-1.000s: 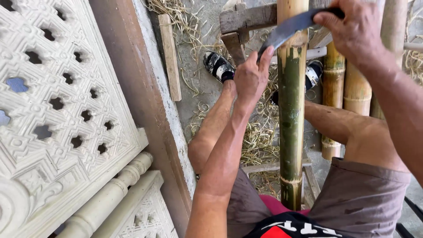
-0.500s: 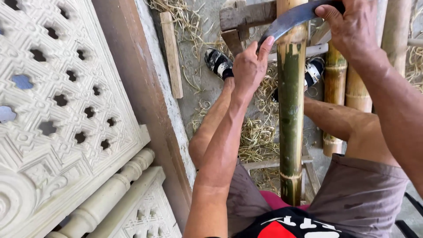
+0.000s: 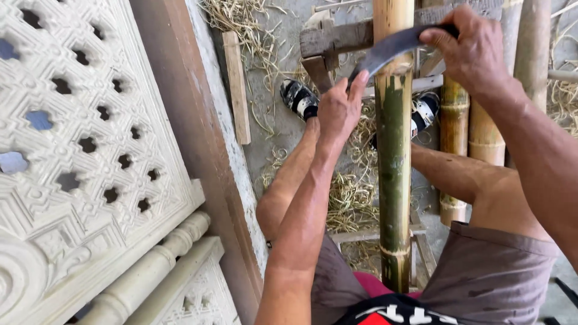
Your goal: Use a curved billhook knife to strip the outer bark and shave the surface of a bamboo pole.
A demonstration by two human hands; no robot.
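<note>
Across bamboo pole (image 3: 394, 180): curved blade (image 3: 391, 48), right hand (image 3: 472, 51) clenching handle, left hand (image 3: 338, 108) fingertips pinching tip.

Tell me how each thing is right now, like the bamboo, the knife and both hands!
bamboo pole: upright between the knees, green skin partly scraped off near the top.
curved blade: lying across the pole, edge against it.
right hand: grip closed on the blade's handle end.
left hand: fingertips pinching the blade's tip.
spare bamboo poles: standing, unscraped.
shavings: scattered on the ground.
</note>
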